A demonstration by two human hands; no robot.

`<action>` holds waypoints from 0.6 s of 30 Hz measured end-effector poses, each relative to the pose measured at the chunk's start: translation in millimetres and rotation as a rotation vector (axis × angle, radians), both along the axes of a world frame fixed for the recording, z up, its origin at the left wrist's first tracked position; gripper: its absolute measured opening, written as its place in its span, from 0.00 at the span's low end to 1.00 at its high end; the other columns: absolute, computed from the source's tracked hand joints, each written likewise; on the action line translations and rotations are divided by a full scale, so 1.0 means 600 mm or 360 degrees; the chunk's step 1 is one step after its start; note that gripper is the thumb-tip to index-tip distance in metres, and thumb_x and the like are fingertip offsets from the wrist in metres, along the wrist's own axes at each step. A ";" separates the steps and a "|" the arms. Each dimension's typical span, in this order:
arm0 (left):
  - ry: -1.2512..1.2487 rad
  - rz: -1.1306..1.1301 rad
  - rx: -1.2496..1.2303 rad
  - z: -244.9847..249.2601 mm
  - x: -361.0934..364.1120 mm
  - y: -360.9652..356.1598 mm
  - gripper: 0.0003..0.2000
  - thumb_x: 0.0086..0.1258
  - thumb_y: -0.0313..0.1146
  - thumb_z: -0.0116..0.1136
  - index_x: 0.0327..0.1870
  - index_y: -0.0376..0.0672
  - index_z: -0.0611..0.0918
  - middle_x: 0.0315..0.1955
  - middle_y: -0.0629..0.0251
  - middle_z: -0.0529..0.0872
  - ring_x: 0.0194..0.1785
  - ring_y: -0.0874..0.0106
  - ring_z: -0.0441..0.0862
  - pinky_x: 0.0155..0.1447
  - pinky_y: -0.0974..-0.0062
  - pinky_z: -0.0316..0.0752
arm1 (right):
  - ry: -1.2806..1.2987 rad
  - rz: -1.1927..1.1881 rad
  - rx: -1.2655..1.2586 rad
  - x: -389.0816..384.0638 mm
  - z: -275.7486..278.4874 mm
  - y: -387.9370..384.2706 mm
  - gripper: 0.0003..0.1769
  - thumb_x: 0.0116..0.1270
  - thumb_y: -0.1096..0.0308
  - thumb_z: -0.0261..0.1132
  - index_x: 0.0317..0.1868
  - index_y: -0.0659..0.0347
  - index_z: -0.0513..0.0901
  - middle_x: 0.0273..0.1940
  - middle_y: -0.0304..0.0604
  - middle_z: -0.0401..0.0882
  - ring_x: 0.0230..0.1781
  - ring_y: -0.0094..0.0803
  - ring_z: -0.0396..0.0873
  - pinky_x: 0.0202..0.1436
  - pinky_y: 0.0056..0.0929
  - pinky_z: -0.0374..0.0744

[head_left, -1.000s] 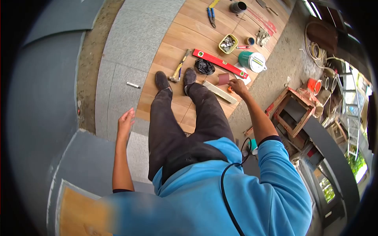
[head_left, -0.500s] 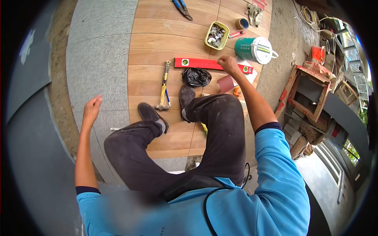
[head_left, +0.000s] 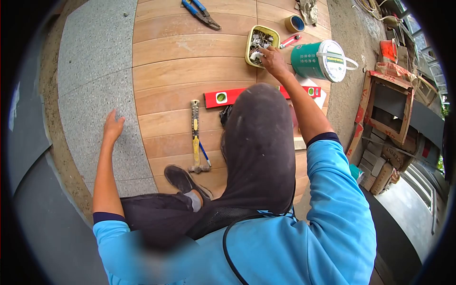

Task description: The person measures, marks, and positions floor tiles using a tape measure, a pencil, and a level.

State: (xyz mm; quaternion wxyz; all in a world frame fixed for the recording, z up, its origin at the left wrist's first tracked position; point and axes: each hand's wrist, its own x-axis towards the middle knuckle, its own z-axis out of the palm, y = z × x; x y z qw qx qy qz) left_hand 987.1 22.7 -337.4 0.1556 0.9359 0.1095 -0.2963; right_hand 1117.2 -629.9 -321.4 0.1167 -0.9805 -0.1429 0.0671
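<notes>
In the head view, I have the right hand [head_left: 274, 61] reaching over the near right corner of the yellow tub [head_left: 249, 47], which sits on the wood-look floor with its long axis running away from the body, the far end leaning a little right. Small metal pieces [head_left: 262, 38] fill it beyond the fingers. The left hand [head_left: 113, 127] is well apart from the right, fingers loosely spread and holding nothing, above the grey paving [head_left: 95, 61].

Just right of the right hand I see the green bucket [head_left: 308, 61], its white lid turned rightward. Nearer the body, the red level [head_left: 232, 96] lies crosswise beneath the right forearm. Between the hands, the hammer [head_left: 195, 137] points its head toward the body.

Half a second ago the right hand was over the level, short of the tub; now it is at the tub, and the right knee [head_left: 261, 123] has come across the level.

That knee hides the level's middle and most of the black bag [head_left: 225, 115]. The right fingertips blend into the tub's contents, so I cannot tell whether they grip anything.
</notes>
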 end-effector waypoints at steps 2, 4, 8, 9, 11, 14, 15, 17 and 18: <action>-0.0063 0.0015 0.0068 -0.020 -0.009 -0.017 0.32 0.69 0.40 0.57 0.71 0.33 0.66 0.70 0.40 0.66 0.75 0.51 0.60 0.77 0.64 0.55 | -0.0017 0.0000 -0.0029 0.003 -0.018 -0.005 0.11 0.61 0.64 0.62 0.42 0.57 0.85 0.38 0.49 0.79 0.45 0.51 0.76 0.50 0.46 0.76; -0.0068 0.0030 0.0112 -0.023 -0.017 -0.024 0.32 0.69 0.40 0.57 0.72 0.34 0.65 0.70 0.40 0.65 0.76 0.51 0.59 0.77 0.64 0.55 | -0.0071 -0.0008 0.0032 -0.010 -0.023 -0.005 0.10 0.60 0.64 0.63 0.40 0.57 0.85 0.37 0.48 0.79 0.45 0.50 0.77 0.49 0.45 0.76; -0.0008 0.0077 0.0074 -0.014 -0.013 -0.035 0.34 0.68 0.40 0.57 0.73 0.34 0.63 0.72 0.41 0.61 0.77 0.52 0.57 0.78 0.65 0.53 | -0.0071 -0.0011 0.0086 -0.025 -0.011 -0.024 0.09 0.60 0.64 0.64 0.38 0.58 0.85 0.36 0.49 0.79 0.43 0.50 0.77 0.48 0.46 0.76; 0.0006 0.0095 0.0053 -0.007 -0.012 -0.039 0.35 0.68 0.40 0.58 0.73 0.34 0.62 0.73 0.41 0.60 0.77 0.53 0.56 0.78 0.65 0.53 | -0.0103 -0.0071 0.0133 -0.027 -0.002 -0.026 0.09 0.60 0.64 0.64 0.38 0.59 0.85 0.36 0.51 0.79 0.43 0.50 0.78 0.47 0.46 0.76; 0.0012 0.0088 0.0056 -0.001 -0.016 -0.042 0.35 0.68 0.41 0.58 0.74 0.35 0.61 0.74 0.41 0.58 0.78 0.53 0.55 0.78 0.65 0.52 | -0.0104 -0.0210 0.0160 -0.015 0.011 -0.030 0.09 0.61 0.64 0.64 0.37 0.60 0.85 0.36 0.53 0.80 0.43 0.52 0.78 0.47 0.47 0.76; 0.0025 0.0084 0.0030 -0.003 -0.018 -0.041 0.36 0.68 0.42 0.58 0.75 0.36 0.60 0.74 0.41 0.57 0.78 0.54 0.53 0.78 0.66 0.52 | -0.0149 -0.0450 0.0170 0.038 -0.017 -0.063 0.10 0.61 0.65 0.63 0.37 0.61 0.85 0.37 0.58 0.81 0.43 0.55 0.79 0.45 0.49 0.76; 0.0030 0.0083 0.0022 -0.002 -0.018 -0.038 0.36 0.68 0.42 0.58 0.75 0.36 0.60 0.74 0.41 0.56 0.78 0.54 0.53 0.78 0.66 0.52 | -0.0221 -0.0457 0.0137 0.044 -0.017 -0.063 0.10 0.62 0.65 0.63 0.37 0.62 0.85 0.36 0.57 0.81 0.42 0.55 0.79 0.45 0.49 0.77; 0.0066 0.0089 0.0005 0.002 -0.016 -0.036 0.37 0.68 0.43 0.58 0.75 0.37 0.60 0.75 0.42 0.56 0.79 0.55 0.53 0.78 0.66 0.52 | -0.0370 -0.0462 0.0079 0.061 -0.010 -0.059 0.10 0.62 0.65 0.62 0.36 0.62 0.85 0.36 0.56 0.82 0.41 0.55 0.79 0.46 0.49 0.77; 0.0082 0.0094 -0.0003 0.005 -0.014 -0.035 0.37 0.68 0.43 0.58 0.75 0.37 0.60 0.75 0.43 0.56 0.79 0.55 0.53 0.78 0.66 0.52 | -0.0406 -0.0383 0.0182 0.057 0.000 -0.046 0.09 0.61 0.66 0.61 0.33 0.62 0.85 0.36 0.54 0.82 0.41 0.53 0.80 0.47 0.48 0.77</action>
